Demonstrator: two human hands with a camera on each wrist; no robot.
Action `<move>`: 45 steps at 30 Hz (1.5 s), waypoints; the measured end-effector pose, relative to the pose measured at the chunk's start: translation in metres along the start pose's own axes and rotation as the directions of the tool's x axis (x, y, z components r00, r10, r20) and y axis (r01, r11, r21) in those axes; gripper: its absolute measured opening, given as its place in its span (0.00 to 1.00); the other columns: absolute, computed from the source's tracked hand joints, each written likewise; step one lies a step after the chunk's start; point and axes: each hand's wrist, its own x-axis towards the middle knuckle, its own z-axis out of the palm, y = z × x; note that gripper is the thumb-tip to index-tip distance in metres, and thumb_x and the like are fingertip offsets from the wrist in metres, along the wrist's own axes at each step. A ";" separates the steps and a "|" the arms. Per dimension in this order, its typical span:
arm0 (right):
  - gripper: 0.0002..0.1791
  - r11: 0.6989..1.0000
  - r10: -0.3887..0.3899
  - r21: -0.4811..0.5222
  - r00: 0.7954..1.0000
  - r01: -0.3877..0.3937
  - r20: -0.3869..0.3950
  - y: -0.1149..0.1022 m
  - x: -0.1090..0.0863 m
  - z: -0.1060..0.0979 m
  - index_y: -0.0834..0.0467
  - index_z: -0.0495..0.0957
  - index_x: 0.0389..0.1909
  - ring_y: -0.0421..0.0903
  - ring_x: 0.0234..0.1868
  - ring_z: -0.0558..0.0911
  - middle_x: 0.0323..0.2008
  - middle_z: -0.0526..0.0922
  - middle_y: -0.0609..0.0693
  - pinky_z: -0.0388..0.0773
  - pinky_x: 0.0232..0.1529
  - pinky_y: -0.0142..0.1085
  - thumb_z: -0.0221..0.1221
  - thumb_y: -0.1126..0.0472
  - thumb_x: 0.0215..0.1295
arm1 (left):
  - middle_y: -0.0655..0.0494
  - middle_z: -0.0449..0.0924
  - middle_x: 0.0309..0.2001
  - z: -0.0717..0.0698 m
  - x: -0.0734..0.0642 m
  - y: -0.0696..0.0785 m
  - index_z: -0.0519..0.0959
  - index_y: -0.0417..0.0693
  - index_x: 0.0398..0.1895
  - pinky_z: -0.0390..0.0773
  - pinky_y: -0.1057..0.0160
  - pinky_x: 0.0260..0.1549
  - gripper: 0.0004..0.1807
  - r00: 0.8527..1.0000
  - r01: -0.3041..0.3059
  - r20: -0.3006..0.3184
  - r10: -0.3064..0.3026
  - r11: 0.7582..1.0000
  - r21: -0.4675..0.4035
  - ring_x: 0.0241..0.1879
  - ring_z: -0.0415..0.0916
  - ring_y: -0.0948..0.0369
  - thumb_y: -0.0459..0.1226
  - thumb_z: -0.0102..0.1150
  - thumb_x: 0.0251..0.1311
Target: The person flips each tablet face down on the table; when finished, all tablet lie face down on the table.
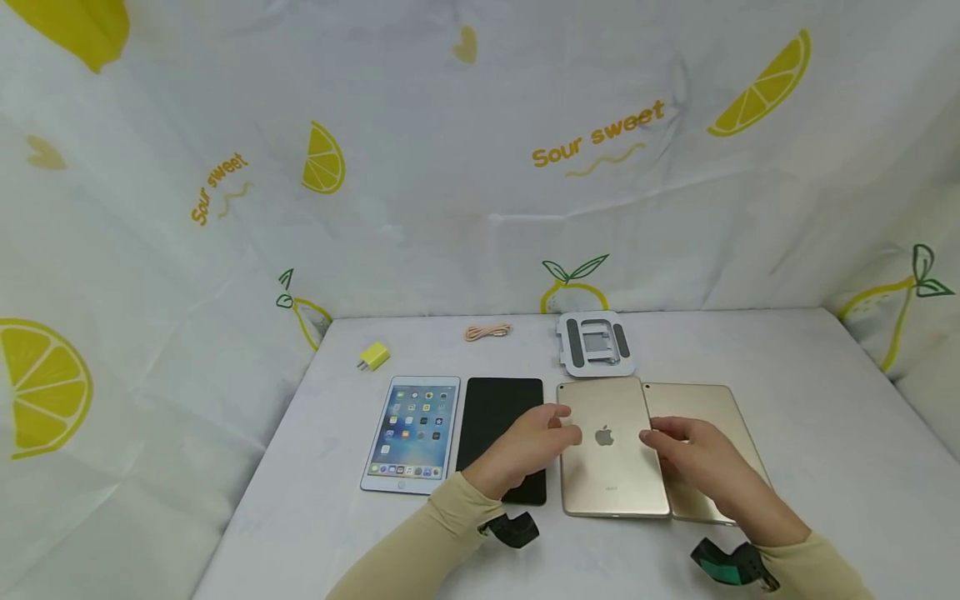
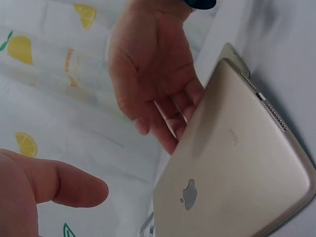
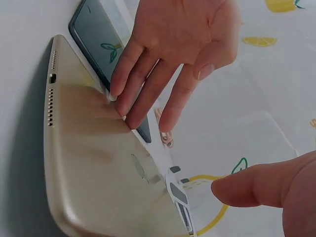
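Note:
A gold tablet lies back up, its dark apple logo facing the camera. My left hand is at its left edge, fingertips right at the side and thumb raised, as the right wrist view shows with the left hand's fingers extended. At the opposite edge is my right hand, its thumb held off the back. The left wrist view shows the right hand's palm facing the tablet, fingers loosely bent and partly hidden behind the edge. A second gold tablet sits directly to the right, partly covered by that hand.
Left of the hands lie a black-faced tablet and a white tablet with its screen lit. Farther back are a yellow charger plug, a coiled pinkish cable and a folded grey stand. A lemon-print curtain hangs behind.

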 end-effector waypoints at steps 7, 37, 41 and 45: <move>0.39 0.998 0.055 0.022 0.998 -0.056 0.025 -0.001 0.001 0.007 0.79 0.63 0.75 0.69 0.62 0.85 0.71 0.71 0.81 0.88 0.58 0.52 0.53 0.48 0.83 | 0.41 0.75 0.74 -0.002 -0.002 0.003 0.74 0.43 0.76 0.77 0.38 0.70 0.35 1.000 0.008 0.002 -0.008 1.000 0.015 0.69 0.77 0.47 0.45 0.63 0.67; 0.42 0.993 -0.035 -0.115 0.999 0.035 0.010 -0.017 -0.013 0.020 0.72 0.66 0.77 0.71 0.66 0.80 0.67 0.77 0.77 0.84 0.58 0.60 0.57 0.42 0.79 | 0.40 0.75 0.74 -0.007 0.004 -0.003 0.75 0.42 0.75 0.74 0.35 0.72 0.34 1.000 0.009 0.005 -0.009 1.000 -0.014 0.71 0.75 0.44 0.46 0.62 0.67; 0.41 0.989 -0.053 -0.141 0.999 0.053 0.001 -0.019 -0.015 0.024 0.71 0.70 0.74 0.63 0.56 0.83 0.59 0.83 0.71 0.84 0.51 0.53 0.59 0.41 0.78 | 0.39 0.74 0.75 -0.007 0.004 -0.004 0.75 0.42 0.75 0.75 0.36 0.72 0.35 1.000 -0.006 0.002 0.006 1.000 -0.014 0.71 0.75 0.44 0.46 0.62 0.67; 0.40 0.982 -0.081 -0.169 0.997 0.078 -0.011 -0.021 -0.016 0.028 0.71 0.72 0.73 0.58 0.50 0.82 0.51 0.84 0.65 0.82 0.46 0.49 0.61 0.41 0.76 | 0.40 0.74 0.75 -0.006 0.005 -0.004 0.75 0.43 0.75 0.76 0.37 0.71 0.35 1.000 -0.004 -0.005 0.004 1.000 -0.004 0.71 0.76 0.45 0.47 0.62 0.66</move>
